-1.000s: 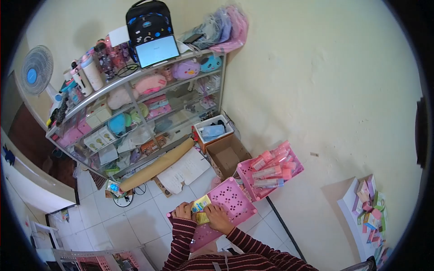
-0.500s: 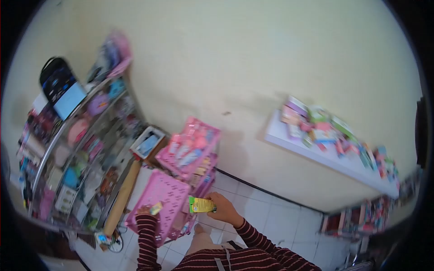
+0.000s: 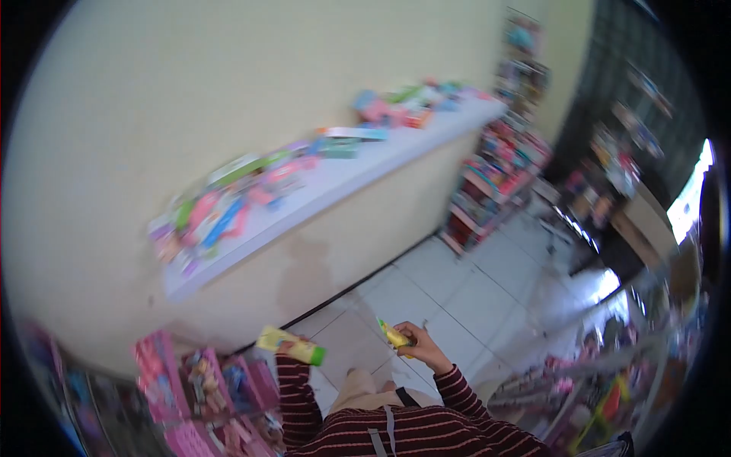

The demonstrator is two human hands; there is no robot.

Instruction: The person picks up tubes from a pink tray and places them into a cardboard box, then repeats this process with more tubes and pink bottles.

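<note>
My left hand (image 3: 285, 348) is closed around a pale yellow tube (image 3: 268, 339) with a green cap at its right end. The tube lies nearly level above my left sleeve, and it hides part of my fingers. In my right hand (image 3: 423, 347) is a smaller yellow and green tube (image 3: 394, 335), pinched between thumb and fingers and tilted. Its print is too blurred to read. The two tubes are apart, both held in front of my body above the tiled floor.
A white wall shelf (image 3: 320, 194) crosses ahead, lined with colourful packages. Pink baskets (image 3: 164, 381) full of goods stand low at left. A stocked rack (image 3: 495, 171) stands at the far right, near a dark curtain (image 3: 624, 68). Glass shelving (image 3: 594, 396) is at lower right.
My view has swung right, away from the glass cabinet. My left hand has come up from the pink basket with the pale tube. My right hand still holds its tube, now turned.
</note>
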